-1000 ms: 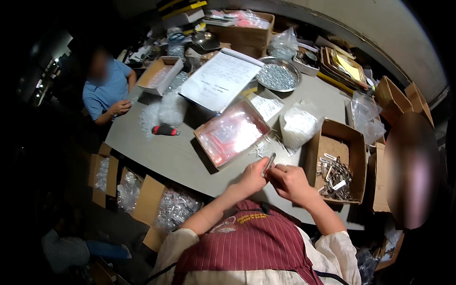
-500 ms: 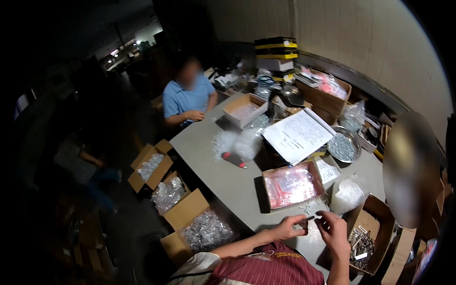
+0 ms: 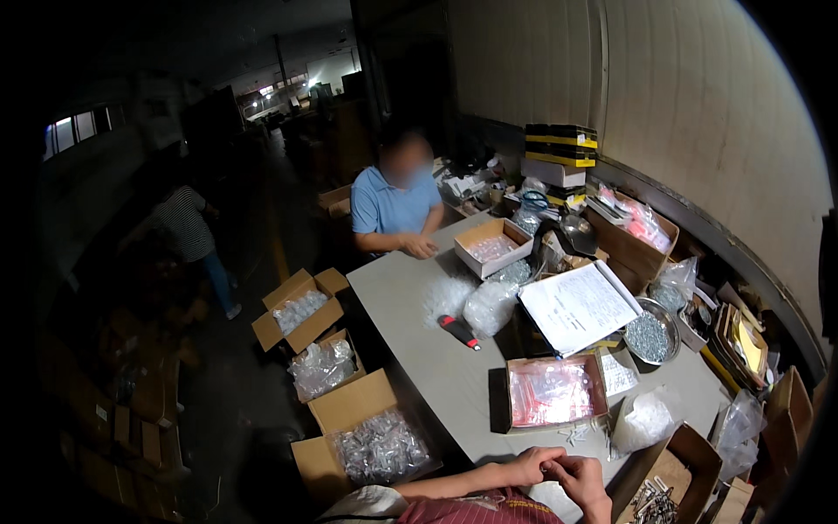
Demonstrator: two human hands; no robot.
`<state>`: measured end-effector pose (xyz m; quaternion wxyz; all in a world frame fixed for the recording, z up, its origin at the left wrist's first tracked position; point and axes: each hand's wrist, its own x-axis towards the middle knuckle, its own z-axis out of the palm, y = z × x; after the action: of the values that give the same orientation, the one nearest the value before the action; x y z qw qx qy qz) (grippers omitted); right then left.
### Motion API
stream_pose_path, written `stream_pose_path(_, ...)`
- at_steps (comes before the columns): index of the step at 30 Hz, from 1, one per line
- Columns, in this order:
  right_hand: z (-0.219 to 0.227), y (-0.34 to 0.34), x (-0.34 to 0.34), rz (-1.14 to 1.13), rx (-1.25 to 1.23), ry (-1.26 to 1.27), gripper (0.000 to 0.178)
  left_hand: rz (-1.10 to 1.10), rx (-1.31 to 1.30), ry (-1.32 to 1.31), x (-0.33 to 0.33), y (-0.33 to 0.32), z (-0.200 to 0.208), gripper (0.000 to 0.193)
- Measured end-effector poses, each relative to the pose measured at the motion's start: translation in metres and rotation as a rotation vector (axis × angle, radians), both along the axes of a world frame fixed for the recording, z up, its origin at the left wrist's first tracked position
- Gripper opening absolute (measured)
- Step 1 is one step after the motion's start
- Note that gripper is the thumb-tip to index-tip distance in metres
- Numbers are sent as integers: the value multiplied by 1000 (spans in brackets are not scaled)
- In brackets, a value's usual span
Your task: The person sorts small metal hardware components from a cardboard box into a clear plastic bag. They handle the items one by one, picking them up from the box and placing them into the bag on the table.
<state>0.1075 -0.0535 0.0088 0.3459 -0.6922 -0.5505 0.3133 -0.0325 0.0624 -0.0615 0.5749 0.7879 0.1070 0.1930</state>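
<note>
My left hand [image 3: 530,465] and my right hand [image 3: 580,482] meet at the near edge of the table, fingers closed together. A small dark piece shows between the fingertips, too small and too covered to name. Just beyond them stands a cardboard box [image 3: 602,389] of clear plastic bags with red edges [image 3: 550,390]. Several small pale pins [image 3: 576,434] lie by its near side. To the right of my hands is an open brown box [image 3: 696,453] with small metal parts [image 3: 653,501] in it.
A white plastic bag [image 3: 644,423], a steel bowl of screws [image 3: 649,337], a clipboard [image 3: 580,307] and a red-black screwdriver [image 3: 458,332] lie on the table [image 3: 393,301]. Open cartons [image 3: 353,402] of bagged parts stand left. A person in blue [image 3: 393,210] sits across; another [image 3: 188,227] stands further off.
My hands have come together from being apart, hiding most of the dark pieces. The view has shifted upward and left. The person in the striped top at the far left is now upright.
</note>
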Motion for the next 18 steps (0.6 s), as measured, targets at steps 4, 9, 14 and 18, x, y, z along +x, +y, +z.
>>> stream_pose_path(4,50,1,2,42,-9,-106,20,-60,-185,21,-3,5,7,27)
stream_pose_path(9,41,2,7,159,325,-427,18,-186,-260,-86,1,10,1,23)
stream_pose_path(14,28,-1,5,-54,308,-213,12,-2,-209,-122,-9,24,8,30)
stream_pose_path(18,22,-5,4,-137,314,-173,11,90,-294,-125,-10,29,18,19)
